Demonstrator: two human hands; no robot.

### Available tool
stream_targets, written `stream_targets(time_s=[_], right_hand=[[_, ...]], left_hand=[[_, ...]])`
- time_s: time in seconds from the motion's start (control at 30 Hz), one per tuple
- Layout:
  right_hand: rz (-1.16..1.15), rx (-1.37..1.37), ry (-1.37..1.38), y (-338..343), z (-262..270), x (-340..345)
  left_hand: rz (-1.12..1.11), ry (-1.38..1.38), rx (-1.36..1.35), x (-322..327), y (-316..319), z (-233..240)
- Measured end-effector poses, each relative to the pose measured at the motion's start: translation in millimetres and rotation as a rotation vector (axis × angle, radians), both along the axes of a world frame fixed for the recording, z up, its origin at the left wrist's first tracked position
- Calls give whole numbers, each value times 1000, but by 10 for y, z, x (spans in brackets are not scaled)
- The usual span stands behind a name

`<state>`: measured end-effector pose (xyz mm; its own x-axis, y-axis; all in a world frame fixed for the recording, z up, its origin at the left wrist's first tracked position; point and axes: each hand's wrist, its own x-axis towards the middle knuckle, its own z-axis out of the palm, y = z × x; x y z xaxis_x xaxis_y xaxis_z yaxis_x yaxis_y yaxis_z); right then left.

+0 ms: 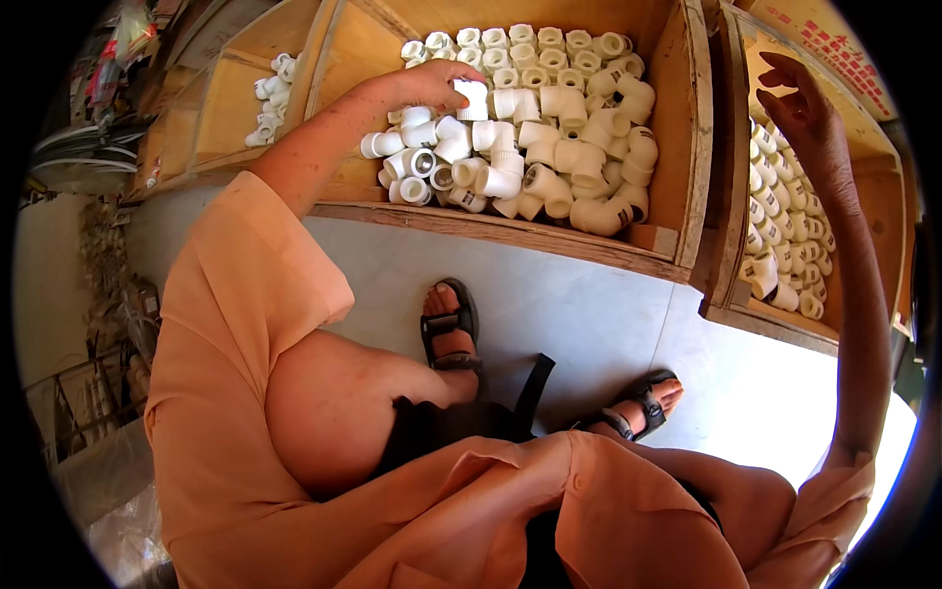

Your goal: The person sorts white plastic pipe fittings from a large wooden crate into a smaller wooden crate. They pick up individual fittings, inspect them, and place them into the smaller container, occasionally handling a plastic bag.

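White plastic pipe elbows (563, 158) lie jumbled at the front of the large wooden bin (500, 235), with upright fittings (524, 56) in rows behind them. Over the left part of this pile, my left hand (439, 85) has its thumb and fingers on a white plastic pipe fitting (471, 99). My right hand (798, 96) is raised above the right wooden bin (780, 318), fingers apart and with nothing seen in it. Below it, more white plastic pipe fittings (784, 213) lie stacked in slanting rows.
To the left, another wooden bin (228, 110) holds white fittings (274, 99). Wooden walls separate the bins. My sandalled feet (450, 324) stand on the grey floor (581, 316) in front. A cardboard box (831, 51) bearing red writing is at the upper right.
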<state>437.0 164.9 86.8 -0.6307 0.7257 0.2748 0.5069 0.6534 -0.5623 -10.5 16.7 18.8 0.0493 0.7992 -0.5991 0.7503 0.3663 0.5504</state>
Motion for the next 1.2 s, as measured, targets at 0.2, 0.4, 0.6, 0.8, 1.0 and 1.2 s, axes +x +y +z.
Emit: stream_targets(time_s=[0.2, 0.4, 0.6, 0.8, 1.0, 1.2], right_hand=[[-110, -40, -107, 175, -225, 298], [-256, -141, -226, 381, -468, 751], [-250, -181, -429, 471, -819, 1228], [23, -625, -684, 67, -979, 1347], [-146, -960, -1098, -171, -729, 927], [-30, -903, -1090, -300, -741, 965]], left_hand=[[-293, 374, 162, -125, 89, -97], [-163, 304, 60, -30, 105, -110], [-162, 136, 138, -126, 91, -243], [-98, 102, 43, -109, 110, -224], [-82, 113, 3, -100, 89, -185], [-144, 66, 2, -119, 126, -186]])
